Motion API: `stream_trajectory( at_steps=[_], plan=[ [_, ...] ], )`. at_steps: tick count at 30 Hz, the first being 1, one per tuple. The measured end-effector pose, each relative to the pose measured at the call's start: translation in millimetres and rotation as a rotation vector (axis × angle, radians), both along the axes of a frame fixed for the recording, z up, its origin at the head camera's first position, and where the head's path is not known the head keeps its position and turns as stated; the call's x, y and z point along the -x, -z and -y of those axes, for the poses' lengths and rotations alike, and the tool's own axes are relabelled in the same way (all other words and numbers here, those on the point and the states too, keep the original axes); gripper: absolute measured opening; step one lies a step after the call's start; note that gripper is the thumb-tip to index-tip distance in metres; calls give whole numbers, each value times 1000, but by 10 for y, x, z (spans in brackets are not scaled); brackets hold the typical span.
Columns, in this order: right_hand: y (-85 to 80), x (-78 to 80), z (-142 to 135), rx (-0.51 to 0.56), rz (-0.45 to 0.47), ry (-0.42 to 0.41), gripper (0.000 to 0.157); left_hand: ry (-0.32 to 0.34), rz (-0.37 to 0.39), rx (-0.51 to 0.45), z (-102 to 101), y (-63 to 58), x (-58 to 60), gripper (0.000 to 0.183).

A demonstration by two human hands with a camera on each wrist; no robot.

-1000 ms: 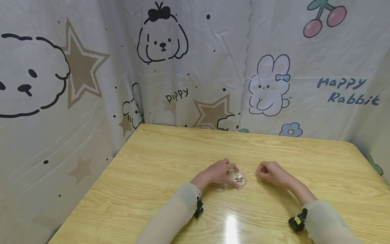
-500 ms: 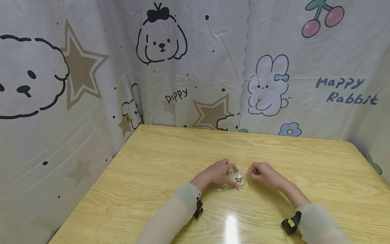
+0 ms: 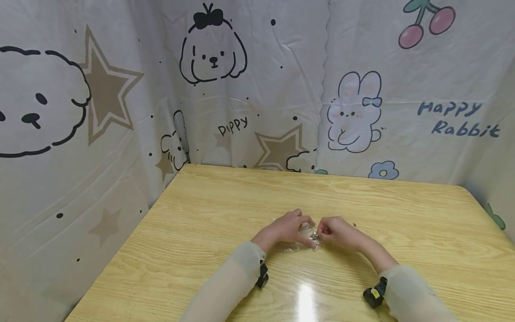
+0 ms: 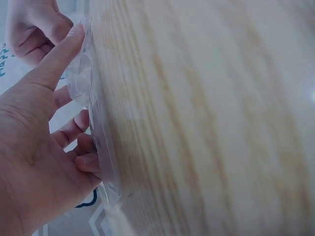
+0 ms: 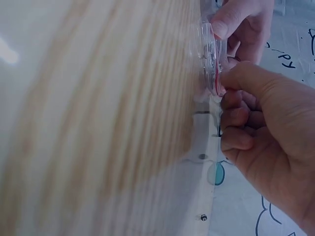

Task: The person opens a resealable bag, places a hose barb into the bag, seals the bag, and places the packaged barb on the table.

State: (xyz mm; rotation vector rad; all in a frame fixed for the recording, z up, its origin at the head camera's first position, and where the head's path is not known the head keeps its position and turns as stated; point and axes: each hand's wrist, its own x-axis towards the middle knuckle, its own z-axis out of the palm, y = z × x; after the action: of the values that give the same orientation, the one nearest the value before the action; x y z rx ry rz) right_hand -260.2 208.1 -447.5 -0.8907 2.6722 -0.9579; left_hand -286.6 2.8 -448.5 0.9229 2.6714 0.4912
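A clear plastic zip bag (image 3: pixel 308 229) lies on the table, several small dark metal pieces (image 3: pixel 314 236) showing inside. Its red seal line (image 5: pixel 215 54) shows in the right wrist view. My left hand (image 3: pixel 287 227) holds the bag, thumb along the near side and fingers bent at the far side. In the left wrist view the left thumb (image 4: pixel 66 51) reaches the bag's edge. The right hand (image 3: pixel 338 232) has its thumb and forefinger pinched together right at the bag's mouth. The small piece between those fingertips is hidden now.
Another small dark piece (image 3: pixel 354 225) lies on the wooden table (image 3: pixel 225 192) beyond the right wrist; the right wrist view shows a small metal piece (image 5: pixel 204 217) near the far edge. A printed curtain (image 3: pixel 257 89) stands behind and at the sides.
My right hand has moved left to the bag's mouth, carrying a small piece in its fingertips. The left hand and bag have stayed nearly in place. The loose piece beyond the right hand has come into sight.
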Motion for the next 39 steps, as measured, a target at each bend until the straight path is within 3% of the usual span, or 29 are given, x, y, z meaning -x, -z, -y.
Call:
stream_trajectory(
  at_steps=[9, 20, 33, 39],
  plan=[
    [2, 13, 14, -37, -35, 3, 9, 5, 0, 2, 4, -18, 5, 66],
    [-16, -3, -245, -28, -132, 225, 9, 5, -2, 3, 4, -16, 4, 65],
    [50, 17, -680, -10, -242, 313, 6, 28, 2, 3, 21, -41, -15, 67],
    [32, 27, -766, -78, -178, 361, 4, 23, 5, 4, 20, -39, -14, 68]
  ],
)
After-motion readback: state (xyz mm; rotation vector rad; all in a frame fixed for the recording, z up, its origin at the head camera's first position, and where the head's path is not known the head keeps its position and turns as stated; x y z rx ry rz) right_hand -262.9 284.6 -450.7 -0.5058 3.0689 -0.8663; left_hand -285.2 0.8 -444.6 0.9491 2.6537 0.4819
